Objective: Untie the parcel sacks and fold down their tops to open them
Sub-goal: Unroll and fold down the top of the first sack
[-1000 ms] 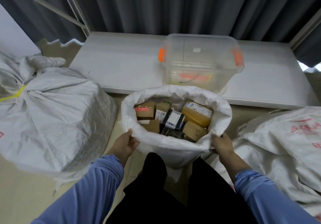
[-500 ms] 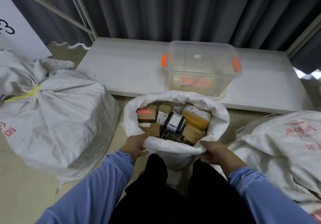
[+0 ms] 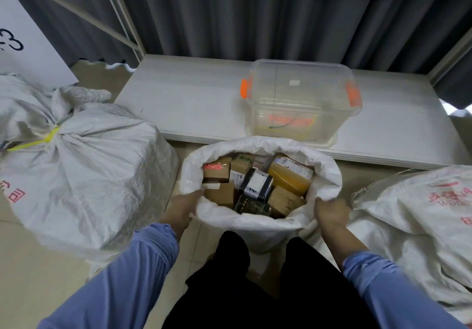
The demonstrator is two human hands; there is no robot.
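Your left hand [image 3: 182,208] and right hand [image 3: 330,212] each grip the rolled-down rim of the open sack [image 3: 255,147], which stands between them, fingers curled over its near edge. Parcels [image 3: 258,188] fill it just ahead of your knuckles. Out past your left hand sits a tied sack [image 3: 89,175], cinched with a yellow tie [image 3: 38,142]; a third sack [image 3: 421,206] lies just beside your right hand, and beyond both hands a clear bin [image 3: 301,103] rests on a white board [image 3: 191,103]
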